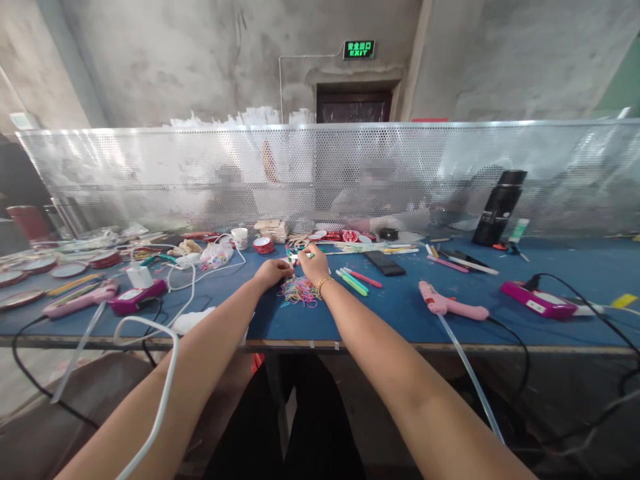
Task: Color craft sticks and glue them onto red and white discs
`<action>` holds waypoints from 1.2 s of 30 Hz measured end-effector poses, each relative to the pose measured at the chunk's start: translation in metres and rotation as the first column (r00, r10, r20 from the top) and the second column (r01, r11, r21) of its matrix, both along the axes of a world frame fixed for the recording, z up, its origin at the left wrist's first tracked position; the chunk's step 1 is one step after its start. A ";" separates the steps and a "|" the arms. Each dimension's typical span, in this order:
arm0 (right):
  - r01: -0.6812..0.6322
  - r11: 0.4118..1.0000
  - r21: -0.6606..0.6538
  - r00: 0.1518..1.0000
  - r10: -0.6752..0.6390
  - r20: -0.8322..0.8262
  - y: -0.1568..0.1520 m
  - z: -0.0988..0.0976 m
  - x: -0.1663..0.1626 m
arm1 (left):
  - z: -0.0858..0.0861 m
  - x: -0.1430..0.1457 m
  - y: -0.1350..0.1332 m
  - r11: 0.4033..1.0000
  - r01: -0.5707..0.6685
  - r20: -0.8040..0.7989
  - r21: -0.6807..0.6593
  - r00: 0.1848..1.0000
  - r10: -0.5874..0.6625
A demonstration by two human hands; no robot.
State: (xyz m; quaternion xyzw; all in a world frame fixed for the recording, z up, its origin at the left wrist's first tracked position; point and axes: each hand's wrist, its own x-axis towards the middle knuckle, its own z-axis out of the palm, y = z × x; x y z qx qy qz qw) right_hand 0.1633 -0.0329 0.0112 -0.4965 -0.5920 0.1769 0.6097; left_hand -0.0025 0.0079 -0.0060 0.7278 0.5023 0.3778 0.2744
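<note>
Both my hands meet over the blue tabletop, just behind a tangled heap of thin, colourful loops or strings (300, 292). My right hand (315, 265), a gold-coloured bracelet at its wrist, is closed around a slim white and green pen (301, 255). The fingers of my left hand (275, 272) are pinched together beside the pen's tip; what sits between them is too small to make out. Right of the heap lie green markers (354, 281) and a pinkish-red marker (366, 277).
A dark phone (384, 263) lies behind the markers. Pink glue guns (453, 303) with cords lie at both sides, near purple power strips (537, 300). A white cable (173, 360) crosses my left forearm. A black bottle (499, 208) stands by the perforated metal screen (320, 160).
</note>
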 end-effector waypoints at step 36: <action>0.000 1.000 -0.008 1.000 0.000 -0.002 -0.004 0.002 0.000 | 0.001 0.001 -0.002 1.000 0.002 -0.016 0.002 1.000 -0.002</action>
